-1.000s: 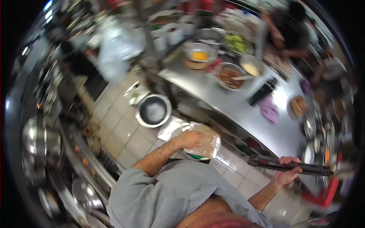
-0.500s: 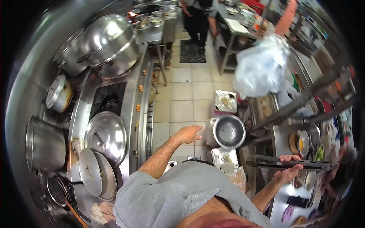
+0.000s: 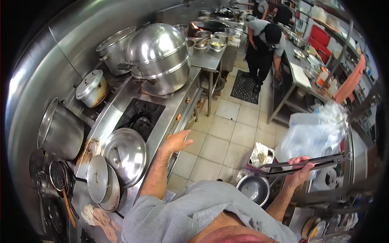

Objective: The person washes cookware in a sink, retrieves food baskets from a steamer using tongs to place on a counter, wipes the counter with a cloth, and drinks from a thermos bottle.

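Observation:
My right hand (image 3: 300, 172) is closed around a pair of long dark metal tongs (image 3: 327, 160). The tongs' tips point left, over a foil-lined tray (image 3: 261, 155) and near the rim of a metal bowl (image 3: 254, 187) low beside me. Nothing shows between the tips. My left hand (image 3: 178, 141) hangs in the air by the front edge of the stove (image 3: 177, 107), fingers stretched out and holding nothing. Close to it on the left are a large round lid (image 3: 130, 152) and a black burner (image 3: 142, 121).
A big domed steamer pot (image 3: 159, 56) stands on the stove, with a tall pot (image 3: 63, 131) and a lidded pot (image 3: 93, 90) along the wall. A plastic bag (image 3: 310, 135) hangs at right. Ahead, a person (image 3: 265, 44) bends beside a worktable (image 3: 300, 75) near a floor mat (image 3: 245, 87).
My view has turned left and lifted, showing more of the stove and the person ahead. The tongs stay in my right hand, and my left hand now appears nearer the stove.

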Motion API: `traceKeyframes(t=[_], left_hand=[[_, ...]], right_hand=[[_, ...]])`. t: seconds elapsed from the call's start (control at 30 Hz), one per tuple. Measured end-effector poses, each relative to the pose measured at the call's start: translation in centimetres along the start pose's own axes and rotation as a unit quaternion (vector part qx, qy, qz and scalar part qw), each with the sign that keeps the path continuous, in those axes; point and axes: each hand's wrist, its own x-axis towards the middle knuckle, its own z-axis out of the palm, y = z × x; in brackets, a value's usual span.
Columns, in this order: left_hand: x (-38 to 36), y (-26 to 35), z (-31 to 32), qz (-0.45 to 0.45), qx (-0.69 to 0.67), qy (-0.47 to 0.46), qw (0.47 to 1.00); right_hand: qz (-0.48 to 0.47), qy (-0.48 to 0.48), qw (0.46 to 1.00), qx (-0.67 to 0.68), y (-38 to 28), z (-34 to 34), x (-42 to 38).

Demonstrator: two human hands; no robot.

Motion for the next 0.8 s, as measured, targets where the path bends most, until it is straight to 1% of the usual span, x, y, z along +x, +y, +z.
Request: traceKeyframes(t=[0.07,0.13,0.17,0.23,0.3,0.33,0.4,0.43,0.47,0.57,0.6,0.63,0.67,0.7,0.77,0.8], left_hand=[[1.7,0.1,-2.9,-0.015,-0.003,0.026,1.0],[3.3,0.6,-6.0,-0.01,0.029,0.107,0.994],[3.8,1.3,-7.8,-0.03,0.028,0.114,0.993],[4.8,1.0,-10.5,-0.029,0.051,0.164,0.985],[6.4,-0.3,-13.7,-0.005,0.082,0.181,0.98],[6.8,0.4,-15.9,-0.021,0.093,0.187,0.978],[8.8,-1.4,-19.7,-0.024,0.148,0.218,0.964],[9.3,-0.4,-22.1,-0.036,0.151,0.234,0.96],[10.2,-0.7,-24.3,-0.018,0.169,0.253,0.952],[14.0,-2.6,-31.2,-0.056,0.251,0.288,0.923],[15.4,-3.6,-33.5,-0.055,0.255,0.297,0.919],[16.9,-4.8,-35.6,-0.033,0.283,0.324,0.902],[18.4,-5.8,-37.5,-0.059,0.281,0.349,0.892],[20.2,-7.0,-39.3,-0.057,0.277,0.352,0.892],[23.7,-9.6,-42.5,-0.031,0.306,0.397,0.865],[25.1,-10.3,-43.6,-0.028,0.305,0.394,0.866]], right_hand=[[0.009,-0.018,1.0,0.02,1.7,1.0,3.0],[0.019,-0.024,0.999,0.023,3.4,2.4,5.6],[0.026,-0.023,0.999,0.021,4.2,3.0,6.9],[0.033,-0.041,0.998,0.024,6.0,4.0,8.9],[0.066,-0.046,0.996,0.042,7.7,5.5,10.5],[0.075,-0.045,0.995,0.044,8.6,6.1,11.2],[0.088,-0.044,0.994,0.044,10.2,7.7,12.5],[0.097,-0.041,0.994,0.04,10.9,8.5,13.1],[0.101,-0.038,0.994,0.037,11.7,9.2,13.8],[0.083,-0.062,0.994,0.046,13.3,11.8,16.0],[0.076,-0.064,0.993,0.067,14.0,12.5,16.8],[0.073,-0.064,0.993,0.063,14.4,13.5,17.3],[0.056,-0.059,0.995,0.062,14.6,14.7,18.1],[0.039,-0.052,0.996,0.062,14.8,15.9,18.8],[0.022,-0.058,0.997,0.053,15.2,18.2,20.2],[0.008,-0.054,0.997,0.047,15.6,19.2,21.0]])
